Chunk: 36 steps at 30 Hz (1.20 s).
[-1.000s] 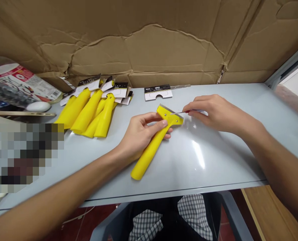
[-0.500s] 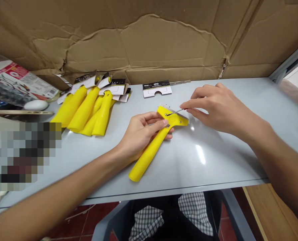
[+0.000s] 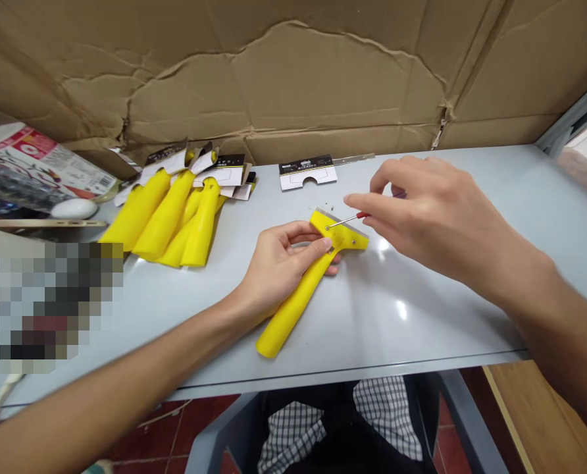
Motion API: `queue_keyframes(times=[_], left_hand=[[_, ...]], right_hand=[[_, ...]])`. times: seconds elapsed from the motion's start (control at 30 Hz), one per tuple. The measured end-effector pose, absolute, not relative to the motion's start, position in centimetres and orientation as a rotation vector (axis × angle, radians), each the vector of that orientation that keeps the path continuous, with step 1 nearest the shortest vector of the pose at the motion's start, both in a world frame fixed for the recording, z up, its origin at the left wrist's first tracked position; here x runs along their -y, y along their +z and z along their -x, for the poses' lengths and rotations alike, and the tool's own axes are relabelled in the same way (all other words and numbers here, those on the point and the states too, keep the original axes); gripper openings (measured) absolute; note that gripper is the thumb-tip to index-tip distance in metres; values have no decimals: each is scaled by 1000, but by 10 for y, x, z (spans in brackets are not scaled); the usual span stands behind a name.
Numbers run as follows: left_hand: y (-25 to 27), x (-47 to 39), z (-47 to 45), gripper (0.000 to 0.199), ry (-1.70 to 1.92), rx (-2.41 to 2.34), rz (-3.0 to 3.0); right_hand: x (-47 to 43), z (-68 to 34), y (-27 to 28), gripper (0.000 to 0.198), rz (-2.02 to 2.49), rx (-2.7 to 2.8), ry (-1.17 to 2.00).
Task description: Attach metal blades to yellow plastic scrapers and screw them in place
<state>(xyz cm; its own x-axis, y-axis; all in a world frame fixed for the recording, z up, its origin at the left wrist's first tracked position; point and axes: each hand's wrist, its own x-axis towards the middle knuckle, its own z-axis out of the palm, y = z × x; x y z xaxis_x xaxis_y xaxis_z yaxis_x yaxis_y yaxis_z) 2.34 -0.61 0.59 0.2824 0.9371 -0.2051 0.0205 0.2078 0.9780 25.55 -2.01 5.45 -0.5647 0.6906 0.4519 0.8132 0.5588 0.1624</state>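
Observation:
My left hand (image 3: 286,266) is closed around the neck of a yellow scraper (image 3: 293,309), thumb on top just below its wide head. The scraper lies slanted, handle toward me, with a metal blade edge along the far side of the head and two screws in its face. Between the fingers of my right hand (image 3: 422,210) is a thin screwdriver (image 3: 345,220) with a red part near the shaft. Its tip meets the left screw (image 3: 328,228); the right screw (image 3: 353,241) stands free. Most of the screwdriver's handle is hidden by my fingers.
Several yellow scraper handles (image 3: 148,207) with card sleeves lie piled at the left. A black-and-white card (image 3: 308,172) rests near the cardboard wall (image 3: 323,85). Tiny metal pieces (image 3: 331,208) lie beyond the scraper. A labelled plastic container (image 3: 41,158) and white mouse (image 3: 74,209) are far left.
My right hand has shifted its grip, fingers turning over the screwdriver, so more of its red part shows. The tip stays at the left screw. My left hand holds the scraper nearly still.

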Motion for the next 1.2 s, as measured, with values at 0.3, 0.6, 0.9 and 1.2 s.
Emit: queue_keyframes(times=[0.3, 0.6, 0.9, 1.2], left_hand=[[6, 7, -25, 22, 849, -1097, -1193], [9, 7, -26, 23, 820, -1117, -1192], [6, 9, -27, 26, 850, -1086, -1231], [4, 10, -28, 23, 877, -1047, -1183]], right_hand=[[27, -254, 59, 16, 844, 2368, -316], [23, -248, 57, 16, 707, 2235, -99], [29, -253, 65, 16, 960, 2295, 1], [20, -263, 64, 9, 1097, 2301, -168]])
